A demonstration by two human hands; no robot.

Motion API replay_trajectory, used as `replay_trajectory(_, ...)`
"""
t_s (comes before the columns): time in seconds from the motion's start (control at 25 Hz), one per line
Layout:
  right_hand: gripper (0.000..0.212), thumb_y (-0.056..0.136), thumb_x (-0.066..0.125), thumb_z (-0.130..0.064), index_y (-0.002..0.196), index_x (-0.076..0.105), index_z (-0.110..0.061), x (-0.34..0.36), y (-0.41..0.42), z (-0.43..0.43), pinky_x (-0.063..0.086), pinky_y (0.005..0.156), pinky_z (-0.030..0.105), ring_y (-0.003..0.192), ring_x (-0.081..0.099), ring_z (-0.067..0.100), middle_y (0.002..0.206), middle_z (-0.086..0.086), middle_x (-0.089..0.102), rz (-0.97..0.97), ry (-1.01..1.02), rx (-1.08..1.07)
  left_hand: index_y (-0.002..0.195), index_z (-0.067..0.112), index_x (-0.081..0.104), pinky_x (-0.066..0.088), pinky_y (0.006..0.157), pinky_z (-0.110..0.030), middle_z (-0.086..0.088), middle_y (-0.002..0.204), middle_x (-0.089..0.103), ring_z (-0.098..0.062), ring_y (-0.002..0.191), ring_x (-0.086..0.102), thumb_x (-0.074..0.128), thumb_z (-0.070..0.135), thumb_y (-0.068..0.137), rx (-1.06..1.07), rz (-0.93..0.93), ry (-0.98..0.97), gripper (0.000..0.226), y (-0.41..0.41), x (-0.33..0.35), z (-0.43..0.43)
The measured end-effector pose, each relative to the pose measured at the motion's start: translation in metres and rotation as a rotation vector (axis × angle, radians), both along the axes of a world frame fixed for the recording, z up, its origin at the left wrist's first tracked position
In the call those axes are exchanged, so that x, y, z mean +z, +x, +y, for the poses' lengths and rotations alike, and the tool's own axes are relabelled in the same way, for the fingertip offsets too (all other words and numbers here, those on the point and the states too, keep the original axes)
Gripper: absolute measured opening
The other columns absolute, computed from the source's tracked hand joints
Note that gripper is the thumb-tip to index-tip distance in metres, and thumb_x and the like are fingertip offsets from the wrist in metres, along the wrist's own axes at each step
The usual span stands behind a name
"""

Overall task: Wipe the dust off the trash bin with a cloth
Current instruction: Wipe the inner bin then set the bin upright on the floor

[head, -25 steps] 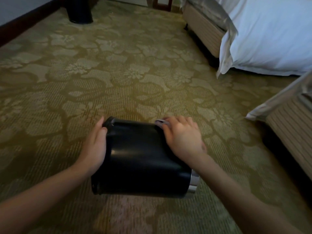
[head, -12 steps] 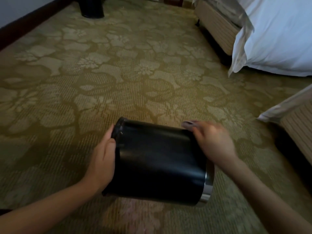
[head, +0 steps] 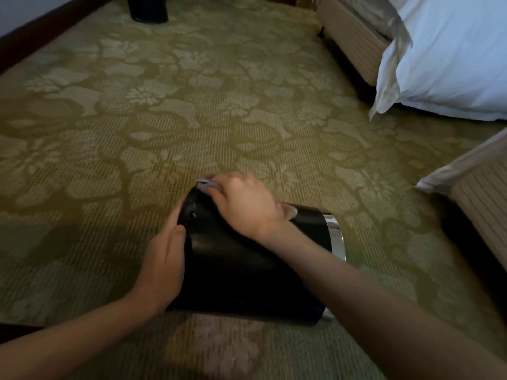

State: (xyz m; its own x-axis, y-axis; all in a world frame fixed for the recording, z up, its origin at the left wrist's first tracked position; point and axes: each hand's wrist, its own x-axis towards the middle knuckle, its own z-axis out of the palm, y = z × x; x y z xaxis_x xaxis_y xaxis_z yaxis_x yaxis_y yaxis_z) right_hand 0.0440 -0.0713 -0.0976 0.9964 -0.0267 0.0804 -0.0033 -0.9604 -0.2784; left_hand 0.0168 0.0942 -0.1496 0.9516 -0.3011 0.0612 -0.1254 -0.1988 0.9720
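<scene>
A black trash bin (head: 247,275) lies on its side on the carpet, its silver rim (head: 337,237) pointing right. My left hand (head: 164,259) presses flat against the bin's left end, fingers straight. My right hand (head: 244,204) lies on the top of the bin near its far left edge and holds a small pale cloth (head: 205,184), of which only a grey corner shows past the fingers.
Patterned green carpet (head: 192,119) covers the floor. A bed with white bedding (head: 452,56) stands at the upper right, a second bed corner (head: 482,193) at the right. Another dark bin (head: 149,8) stands at the top left by the wall's dark baseboard (head: 41,31).
My right hand slid with the cloth from the bin's right part across the top to its far left edge. The left hand kept its place on the bin's end.
</scene>
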Motion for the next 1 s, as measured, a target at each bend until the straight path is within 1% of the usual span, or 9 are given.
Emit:
replay_trajectory(0.12, 0.034, 0.099, 0.043, -0.046, 0.111, 0.068, -0.026, 0.007, -0.036, -0.074, 0.045, 0.081, 0.035, 0.098, 0.061, 0.024, 0.105, 0.002, 0.069, 0.095, -0.036, -0.222, 0.148, 0.020, 0.037, 0.029, 0.117, -0.029, 0.007, 0.146, 0.049, -0.001, 0.137, 0.040, 0.024, 0.032, 0.093, -0.005, 0.022, 0.009, 0.058, -0.005, 0.003, 0.006)
replay_trajectory(0.2, 0.033, 0.095, 0.048, -0.052, 0.101, 0.071, -0.029, 0.015, -0.063, -0.116, 0.045, 0.072, 0.032, 0.082, 0.063, 0.017, 0.091, -0.004, 0.070, 0.174, 0.112, -0.380, 0.130, 0.022, 0.061, 0.041, 0.107, -0.025, 0.006, 0.128, 0.066, -0.002, 0.122, 0.055, 0.028, 0.032, 0.097, 0.042, 0.103, -0.022, 0.047, 0.000, 0.015, -0.002)
replay_trajectory(0.32, 0.025, 0.098, 0.053, -0.034, 0.103, 0.072, -0.018, 0.020, -0.077, -0.145, 0.053, 0.074, 0.031, 0.089, 0.071, 0.018, 0.100, 0.009, 0.075, 0.131, 1.051, -0.627, 0.055, 0.016, 0.071, 0.049, 0.059, -0.020, 0.000, 0.056, 0.067, -0.021, 0.069, 0.059, 0.039, 0.032, 0.099, 0.151, 0.525, -0.139, 0.057, 0.030, 0.039, -0.017)
replay_trajectory(0.4, 0.024, 0.101, 0.050, -0.027, 0.103, 0.066, -0.009, 0.016, -0.077, -0.150, 0.057, 0.067, 0.030, 0.081, 0.073, 0.018, 0.092, 0.012, 0.075, 0.118, 1.507, -0.849, 0.063, 0.016, 0.065, 0.045, 0.064, -0.031, -0.007, 0.061, 0.060, -0.025, 0.069, 0.054, 0.039, 0.034, 0.096, 0.091, 0.651, -0.072, 0.046, 0.040, 0.055, -0.025)
replay_trajectory(0.48, 0.026, 0.101, 0.051, -0.027, 0.110, 0.063, -0.006, 0.007, -0.072, -0.151, 0.059, 0.070, 0.030, 0.079, 0.074, 0.018, 0.088, 0.011, 0.076, 0.104, 1.625, -0.959, 0.080, 0.015, 0.066, 0.045, 0.066, -0.034, -0.010, 0.073, 0.061, -0.027, 0.076, 0.057, 0.040, 0.035, 0.097, 0.055, 0.670, 0.026, 0.037, 0.041, 0.064, -0.031)
replay_trajectory(0.64, 0.033, 0.100, 0.050, -0.027, 0.123, 0.058, -0.005, 0.012, -0.068, -0.146, 0.052, 0.084, 0.037, 0.103, 0.067, 0.023, 0.112, 0.013, 0.070, 0.001, 1.666, -0.922, 0.087, 0.014, 0.070, 0.044, 0.065, -0.032, -0.007, 0.079, 0.065, -0.025, 0.077, 0.061, 0.045, 0.034, 0.098, 0.194, 0.553, -0.024, 0.033, 0.035, 0.060, -0.032)
replay_trajectory(0.8, 0.017, 0.096, 0.056, -0.021, 0.090, 0.068, -0.011, 0.027, -0.073, -0.149, 0.054, 0.057, 0.027, 0.062, 0.067, 0.013, 0.077, 0.010, 0.067, -0.346, 1.538, -0.795, 0.079, 0.016, 0.065, 0.043, 0.067, -0.029, -0.002, 0.078, 0.064, -0.018, 0.081, 0.061, 0.040, 0.026, 0.102, 0.190, 0.383, -0.051, 0.036, 0.016, 0.052, -0.040)
replay_trajectory(0.88, 0.021, 0.096, 0.056, -0.024, 0.079, 0.067, -0.016, 0.016, -0.078, -0.147, 0.049, 0.056, 0.028, 0.056, 0.058, 0.011, 0.068, 0.005, 0.059, -0.427, 1.332, -0.738, 0.087, 0.017, 0.066, 0.045, 0.061, -0.018, 0.007, 0.077, 0.065, -0.005, 0.077, 0.065, 0.037, 0.024, 0.103, 0.116, 0.352, -0.028, 0.034, -0.001, 0.047, -0.044)
replay_trajectory(1.0, 0.019, 0.097, 0.054, -0.029, 0.104, 0.071, -0.022, -0.016, -0.084, -0.142, 0.048, 0.086, 0.037, 0.093, 0.060, 0.013, 0.099, -0.001, 0.067, -0.488, 0.688, -0.656, 0.105, 0.022, 0.067, 0.053, 0.074, -0.019, 0.007, 0.091, 0.070, 0.002, 0.090, 0.067, 0.037, 0.028, 0.103, 0.002, 0.183, 0.125, 0.030, -0.011, 0.028, -0.038)
